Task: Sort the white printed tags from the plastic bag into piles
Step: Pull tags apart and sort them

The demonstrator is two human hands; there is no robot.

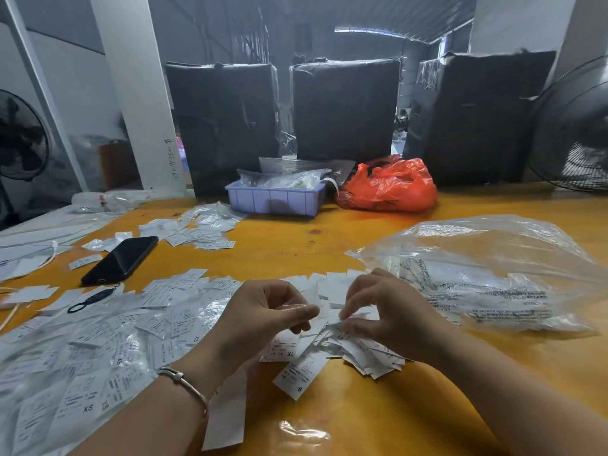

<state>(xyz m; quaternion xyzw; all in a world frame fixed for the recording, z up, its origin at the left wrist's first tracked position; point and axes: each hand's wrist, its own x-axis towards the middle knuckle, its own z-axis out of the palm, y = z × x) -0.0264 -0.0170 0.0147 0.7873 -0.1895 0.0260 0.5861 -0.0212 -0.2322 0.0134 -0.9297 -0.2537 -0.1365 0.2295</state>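
Yellow-orange surface (296, 245) in a dim storeroom, black-wrapped boxes (345, 106) standing behind it. Far left of our left hand (263, 311) we list a black phone (120, 260) and a wide spread of white printed tags (98, 350), several marked XS. The left hand pinches what looks like a thin clear sleeve between thumb and fingers. Beside it our right hand (385, 311) has its fingers curled, picking at a tag atop the loose heap (348, 350) beneath both hands. Right of that hand lies the clear plastic bag (487, 278), slumped. We judge the tags featherlight, thin and slippery; best pinched at one edge.
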